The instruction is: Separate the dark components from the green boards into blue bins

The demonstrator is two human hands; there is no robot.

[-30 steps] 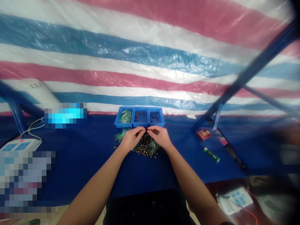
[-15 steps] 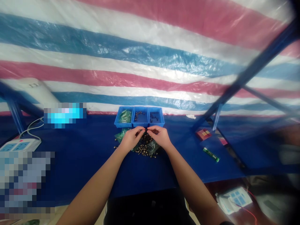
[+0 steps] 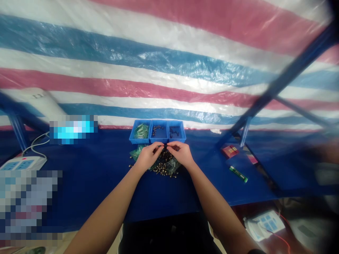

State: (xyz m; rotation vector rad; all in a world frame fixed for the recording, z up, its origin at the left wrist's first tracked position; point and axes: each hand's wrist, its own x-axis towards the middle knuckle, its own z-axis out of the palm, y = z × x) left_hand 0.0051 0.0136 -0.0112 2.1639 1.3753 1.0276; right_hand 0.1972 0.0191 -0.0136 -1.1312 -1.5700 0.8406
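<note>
My left hand (image 3: 148, 156) and my right hand (image 3: 180, 153) meet over a pile of small parts, each with thumb and fingertips pinched. Between the fingertips is a small dark piece (image 3: 165, 145), too small to name. Under the hands lies a heap of small brass-and-black parts (image 3: 162, 170), partly hidden by the fingers. A clear bag (image 3: 173, 164) rests on the heap's right side, and a green packet (image 3: 136, 152) shows beside my left hand. Just beyond stand three joined blue bins (image 3: 159, 142): green pieces (image 3: 142, 131) at left, brass parts (image 3: 154, 130) in the middle, dark parts (image 3: 173, 133) at right.
On the blue table (image 3: 209, 187) to the right lie a red box (image 3: 230, 151) and a green tube (image 3: 238, 174). A power strip (image 3: 23, 163) with a cable sits at left. Blue metal posts (image 3: 245, 132) rise at both sides. A striped sheet (image 3: 169, 81) hangs behind.
Both hands stay almost in place, fingertips still together around the small dark piece. Bins and heap look unchanged.
</note>
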